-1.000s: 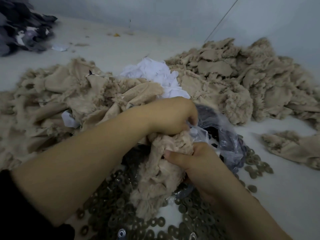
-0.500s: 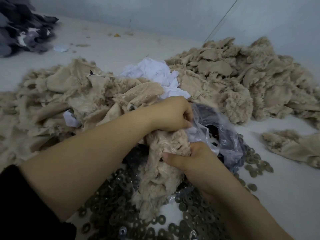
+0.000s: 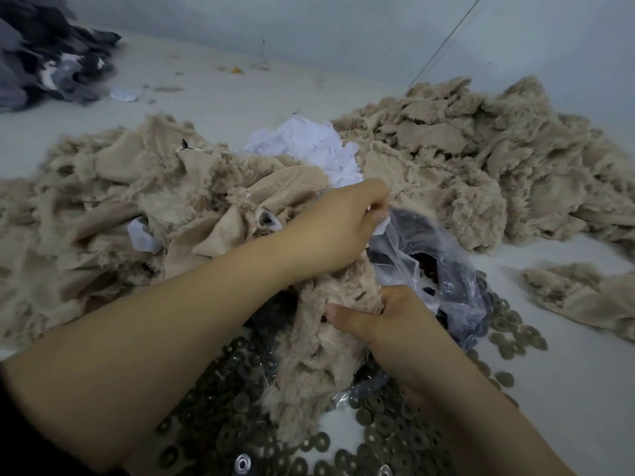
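The left hand (image 3: pixel 333 231), curled over the fur (image 3: pixel 323 355) lying on the washers (image 3: pixel 374 402), and the right hand (image 3: pixel 388 324), gripping that fur thumb-across, should hold it taut while the left fingertips pinch the bag (image 3: pixel 443 269) rim lightly.

This looks like a sewing or soft-goods workshop rather than a home. Loose heaps of cut beige faux-fur pieces (image 3: pixel 481 159) cover much of a pale work surface (image 3: pixel 567 389), with a bundle of white cloth cuttings (image 3: pixel 309 142) among them and a separate pile of dark grey fabric (image 3: pixel 44 63) at the far left. Dull metal ring-shaped fasteners (image 3: pixel 388 438) lie scattered in great number in the foreground, beside a clear plastic bag (image 3: pixel 429 249) holding dark parts. Lint and scraps (image 3: pixel 165 89) dot the surface below a bare wall (image 3: pixel 343 29).
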`<state>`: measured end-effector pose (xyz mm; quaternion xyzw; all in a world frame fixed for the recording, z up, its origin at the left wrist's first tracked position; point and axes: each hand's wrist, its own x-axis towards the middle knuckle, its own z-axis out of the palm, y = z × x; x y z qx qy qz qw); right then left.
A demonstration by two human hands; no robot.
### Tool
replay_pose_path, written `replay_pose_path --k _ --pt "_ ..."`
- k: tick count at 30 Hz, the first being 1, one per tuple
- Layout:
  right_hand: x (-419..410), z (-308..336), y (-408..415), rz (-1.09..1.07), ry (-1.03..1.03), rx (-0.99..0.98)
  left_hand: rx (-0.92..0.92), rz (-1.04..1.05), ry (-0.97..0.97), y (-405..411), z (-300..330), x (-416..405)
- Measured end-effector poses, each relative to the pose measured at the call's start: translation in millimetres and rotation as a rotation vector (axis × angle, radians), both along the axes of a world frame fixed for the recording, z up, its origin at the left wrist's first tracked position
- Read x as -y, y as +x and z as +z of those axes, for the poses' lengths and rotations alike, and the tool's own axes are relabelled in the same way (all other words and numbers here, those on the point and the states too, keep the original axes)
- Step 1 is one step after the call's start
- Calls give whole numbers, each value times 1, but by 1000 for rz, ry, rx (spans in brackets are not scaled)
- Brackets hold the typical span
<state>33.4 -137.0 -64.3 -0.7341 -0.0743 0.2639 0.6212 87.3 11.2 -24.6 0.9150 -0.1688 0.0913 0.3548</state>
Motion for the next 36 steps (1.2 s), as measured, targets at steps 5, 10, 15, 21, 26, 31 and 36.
replay_pose_path --k 5,10,15,21,26,31,36 --pt "-2 -1 -1 -24 60 13 266 111 -163 -36 1 -22" --pt "-3 -1 -2 -111 81 23 212 194 -412 -74 -7 -34" --pt "-4 -3 -3 -95 52 18 139 315 -752 -98 -10 -39" --pt "-1 4 -1 -33 279 -338 -85 291 -854 -97 -6 -36" --pt "-2 1 0 -72 191 -230 -610 -460 -374 -99 16 -59" --pt "-2 1 1 -92 161 -154 -554 -291 -182 -89 12 -48" --pt "-3 0 -1 -92 149 -172 -5 207 7 -52 5 -24"
